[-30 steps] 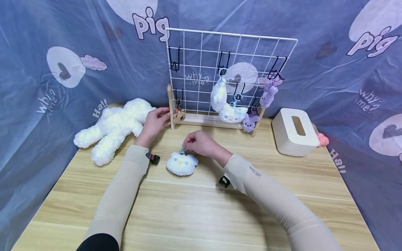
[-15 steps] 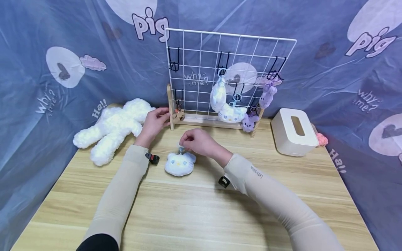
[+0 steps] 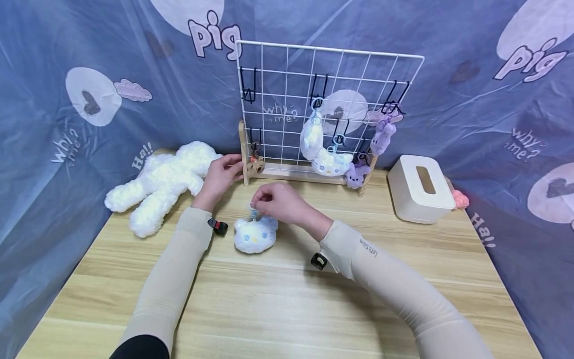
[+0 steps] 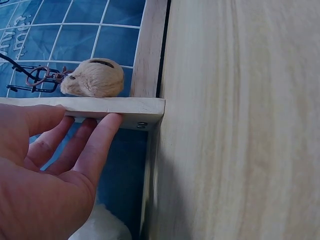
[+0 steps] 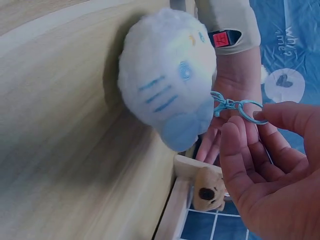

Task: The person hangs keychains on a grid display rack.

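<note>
My right hand (image 3: 283, 203) pinches the blue ring (image 5: 248, 104) of a white plush cat-head keychain (image 3: 254, 237) between thumb and forefinger. The plush hangs from a small clasp, close above the table, with its blue eyes facing me in the head view. To the left, my left hand (image 3: 220, 175) touches the outer side of the rack's wooden end post (image 4: 117, 106) with its fingertips, the fingers nearly straight. Just inside that post, a brown plush keychain (image 4: 97, 79) hangs on a black hook.
On the white grid rack (image 3: 287, 124), two more white plush keychains (image 3: 332, 162) and two purple ones (image 3: 383, 137) hang from black hooks. A bare hook (image 3: 248, 89) is at upper left. A white plush toy (image 3: 168, 179) lies left; a tissue box (image 3: 421, 189) stands right.
My right hand has moved slightly left, carrying the cat-head keychain with it, and the plush has turned a little. My left hand stays at the post.
</note>
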`<state>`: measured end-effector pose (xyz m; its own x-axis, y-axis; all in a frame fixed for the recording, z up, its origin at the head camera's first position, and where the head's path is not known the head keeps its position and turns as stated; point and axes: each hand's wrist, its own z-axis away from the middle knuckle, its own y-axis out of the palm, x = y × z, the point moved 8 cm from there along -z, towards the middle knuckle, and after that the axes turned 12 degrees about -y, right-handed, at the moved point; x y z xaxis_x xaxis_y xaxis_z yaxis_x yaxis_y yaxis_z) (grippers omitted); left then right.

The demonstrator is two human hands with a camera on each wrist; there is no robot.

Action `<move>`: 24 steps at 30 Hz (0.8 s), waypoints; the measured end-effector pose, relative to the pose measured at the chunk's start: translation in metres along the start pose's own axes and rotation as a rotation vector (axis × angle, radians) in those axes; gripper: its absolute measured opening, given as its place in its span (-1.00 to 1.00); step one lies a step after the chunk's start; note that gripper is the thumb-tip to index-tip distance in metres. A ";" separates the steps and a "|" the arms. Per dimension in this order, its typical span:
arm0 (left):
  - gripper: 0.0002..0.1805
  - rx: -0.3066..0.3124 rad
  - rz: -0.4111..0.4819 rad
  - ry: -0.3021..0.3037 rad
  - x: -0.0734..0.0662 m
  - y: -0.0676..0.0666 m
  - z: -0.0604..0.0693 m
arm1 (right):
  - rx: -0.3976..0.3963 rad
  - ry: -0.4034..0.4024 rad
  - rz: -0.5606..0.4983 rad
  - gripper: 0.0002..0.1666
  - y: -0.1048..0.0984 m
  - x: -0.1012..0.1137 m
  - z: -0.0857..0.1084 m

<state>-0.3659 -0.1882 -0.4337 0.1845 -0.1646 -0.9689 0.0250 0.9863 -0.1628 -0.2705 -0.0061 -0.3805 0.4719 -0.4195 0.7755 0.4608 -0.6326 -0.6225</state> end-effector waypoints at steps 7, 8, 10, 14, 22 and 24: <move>-0.55 0.005 -0.005 0.003 0.001 -0.001 0.000 | 0.002 -0.045 0.020 -0.87 -0.004 0.015 -0.004; -0.56 0.005 -0.006 0.005 0.001 -0.001 0.000 | 0.000 -0.051 0.023 -0.88 -0.005 0.017 -0.005; -0.56 0.005 -0.003 0.011 0.001 -0.001 0.000 | -0.004 -0.061 0.025 -0.88 -0.006 0.020 -0.006; -0.56 0.010 0.004 0.014 0.002 -0.001 -0.003 | -0.012 -0.057 0.026 -0.88 -0.009 0.024 -0.009; -0.57 -0.006 -0.002 0.024 0.003 -0.001 -0.004 | -0.023 -0.082 -0.006 -0.88 -0.012 0.030 -0.014; -0.57 -0.011 -0.005 0.026 0.003 -0.002 -0.004 | -0.029 -0.082 -0.018 -0.87 -0.013 0.031 -0.016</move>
<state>-0.3690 -0.1904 -0.4366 0.1592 -0.1699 -0.9725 0.0147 0.9854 -0.1698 -0.2742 -0.0218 -0.3469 0.5243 -0.3542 0.7743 0.4478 -0.6587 -0.6046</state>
